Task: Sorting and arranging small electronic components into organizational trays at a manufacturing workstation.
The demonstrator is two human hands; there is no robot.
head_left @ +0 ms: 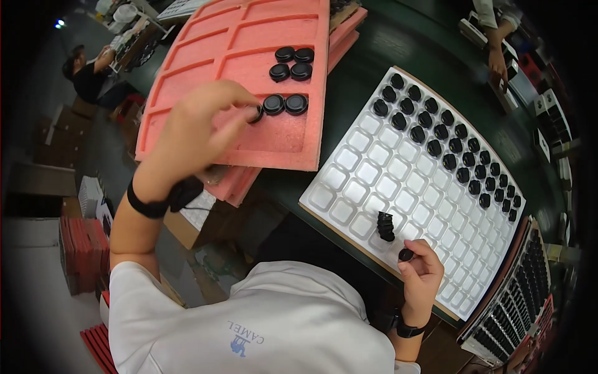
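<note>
My left hand (202, 124) reaches over a pink foam tray (249, 146). Its thumb and forefinger are closed on a black round piece (256, 114), partly hidden by the fingers, at the end of a row. Two more black round pieces (284, 105) lie beside it, and several others sit just beyond. Low over the near edge of a white pocketed tray (392, 165), my right hand (425, 268) pinches a small black disc (405, 254). Close to that hand, a leaning stack of black discs (385, 225) stands in the white tray. Black pieces (433, 148) fill several far pockets.
More pink foam trays (235, 185) lie under the first. A rack of black parts (507, 324) stands at the lower right. Another person's hand (497, 65) is at the upper right, and a person (93, 78) sits at the far left. Pink sheets (80, 255) are stacked at left.
</note>
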